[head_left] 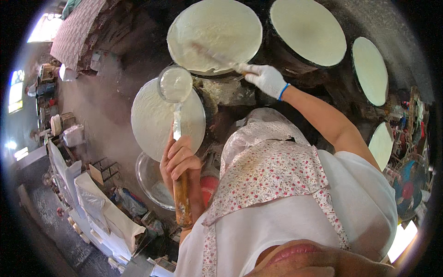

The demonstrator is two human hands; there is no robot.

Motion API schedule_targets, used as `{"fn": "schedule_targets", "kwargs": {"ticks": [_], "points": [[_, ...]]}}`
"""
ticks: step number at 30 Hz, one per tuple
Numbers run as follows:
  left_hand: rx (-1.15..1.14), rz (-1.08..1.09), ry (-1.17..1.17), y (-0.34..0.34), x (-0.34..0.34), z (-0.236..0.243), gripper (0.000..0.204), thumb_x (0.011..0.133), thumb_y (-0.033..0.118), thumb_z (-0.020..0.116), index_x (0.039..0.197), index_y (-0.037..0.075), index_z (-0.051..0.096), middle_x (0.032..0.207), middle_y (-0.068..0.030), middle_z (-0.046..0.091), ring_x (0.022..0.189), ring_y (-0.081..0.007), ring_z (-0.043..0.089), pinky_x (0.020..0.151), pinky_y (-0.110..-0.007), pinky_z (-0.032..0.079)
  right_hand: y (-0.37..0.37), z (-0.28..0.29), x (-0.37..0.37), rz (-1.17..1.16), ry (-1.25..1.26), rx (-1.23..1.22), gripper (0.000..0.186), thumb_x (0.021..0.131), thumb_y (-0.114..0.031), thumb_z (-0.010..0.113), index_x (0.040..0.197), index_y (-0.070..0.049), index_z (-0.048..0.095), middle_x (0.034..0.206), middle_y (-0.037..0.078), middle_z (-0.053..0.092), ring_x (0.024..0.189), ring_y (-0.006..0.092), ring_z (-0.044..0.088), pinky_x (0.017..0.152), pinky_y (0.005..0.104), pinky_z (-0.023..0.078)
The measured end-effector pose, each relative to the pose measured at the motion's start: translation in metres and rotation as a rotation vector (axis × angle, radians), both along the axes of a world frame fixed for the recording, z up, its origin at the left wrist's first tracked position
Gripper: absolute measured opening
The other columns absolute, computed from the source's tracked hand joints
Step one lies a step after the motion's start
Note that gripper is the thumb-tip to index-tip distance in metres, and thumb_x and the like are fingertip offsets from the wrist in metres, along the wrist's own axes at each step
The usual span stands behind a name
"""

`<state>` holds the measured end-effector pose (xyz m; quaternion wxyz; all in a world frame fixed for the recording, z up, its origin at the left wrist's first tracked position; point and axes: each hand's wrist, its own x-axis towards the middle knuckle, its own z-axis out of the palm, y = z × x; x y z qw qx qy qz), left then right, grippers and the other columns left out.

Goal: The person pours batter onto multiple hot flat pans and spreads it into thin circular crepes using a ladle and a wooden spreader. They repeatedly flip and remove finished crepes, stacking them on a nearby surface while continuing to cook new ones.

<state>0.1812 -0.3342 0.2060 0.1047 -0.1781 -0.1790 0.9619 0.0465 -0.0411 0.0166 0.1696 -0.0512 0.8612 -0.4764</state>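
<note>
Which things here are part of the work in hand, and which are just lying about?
In use: ladle in left hand; stick in gloved right hand; round batter sheets; metal bowl.

Lying about: patterned cloth; white sacks; crate.

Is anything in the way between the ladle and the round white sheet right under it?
Nothing visible. The left hand holds the ladle over the upper edge of the round white sheet, with no object showing between them.

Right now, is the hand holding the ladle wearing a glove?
No, the left hand gripping the ladle is bare; only the right hand is gloved.
</note>
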Motion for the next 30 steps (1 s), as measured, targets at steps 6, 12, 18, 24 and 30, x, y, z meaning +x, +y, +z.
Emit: {"fn": "schedule_targets", "kwargs": {"ticks": [6, 12, 18, 24, 30], "points": [[-0.056, 0.029, -0.089, 0.003, 0.009, 0.012, 0.021, 0.115, 0.016, 0.033, 0.101, 0.002, 0.04, 0.079, -0.0053, 0.047, 0.051, -0.0112, 0.053, 0.04, -0.027, 0.053, 0.004, -0.014, 0.035, -0.047, 0.321, 0.036, 0.041, 0.096, -0.014, 0.069, 0.132, -0.031, 0.075, 0.101, 0.013, 0.073, 0.088, 0.0285, 0.072, 0.078, 0.0352, 0.057], [-0.033, 0.06, -0.119, 0.02, 0.016, 0.018, 0.032, 0.115, 0.019, 0.036, 0.087, 0.003, 0.041, 0.075, -0.0061, 0.047, 0.051, -0.0127, 0.053, 0.04, -0.029, 0.052, 0.045, -0.02, -0.017, -0.038, 0.552, 0.557, 0.044, 0.087, -0.031, 0.075, 0.131, -0.033, 0.074, 0.096, 0.014, 0.064, 0.078, 0.0314, 0.07, 0.068, 0.0432, 0.058], [0.016, 0.141, -0.177, 0.046, 0.018, 0.022, 0.036, 0.116, 0.023, 0.034, 0.086, 0.005, 0.04, 0.073, -0.0051, 0.046, 0.05, -0.0121, 0.052, 0.04, -0.029, 0.051, 0.024, -0.022, -0.066, 0.271, 0.724, 0.713, 0.053, 0.087, -0.03, 0.076, 0.139, -0.023, 0.07, 0.094, 0.016, 0.065, 0.081, 0.0316, 0.07, 0.071, 0.0441, 0.055], [-0.054, 0.186, -0.179, 0.07, 0.018, 0.025, 0.035, 0.116, 0.025, 0.032, 0.092, 0.002, 0.042, 0.076, -0.0048, 0.045, 0.048, -0.0101, 0.051, 0.038, -0.027, 0.051, 0.016, -0.034, -0.088, 0.312, 0.767, 0.787, 0.043, 0.094, -0.02, 0.068, 0.137, -0.023, 0.07, 0.091, 0.014, 0.064, 0.08, 0.0309, 0.069, 0.072, 0.0453, 0.054], [-0.086, 0.249, -0.149, 0.081, 0.027, 0.022, 0.031, 0.117, 0.023, 0.029, 0.101, -0.001, 0.042, 0.08, -0.005, 0.045, 0.049, -0.0102, 0.051, 0.038, -0.027, 0.051, 0.049, -0.053, -0.114, 0.22, 0.998, 0.76, 0.027, 0.091, -0.016, 0.07, 0.116, -0.021, 0.078, 0.09, 0.014, 0.068, 0.081, 0.0335, 0.072, 0.074, 0.0455, 0.053]]}}
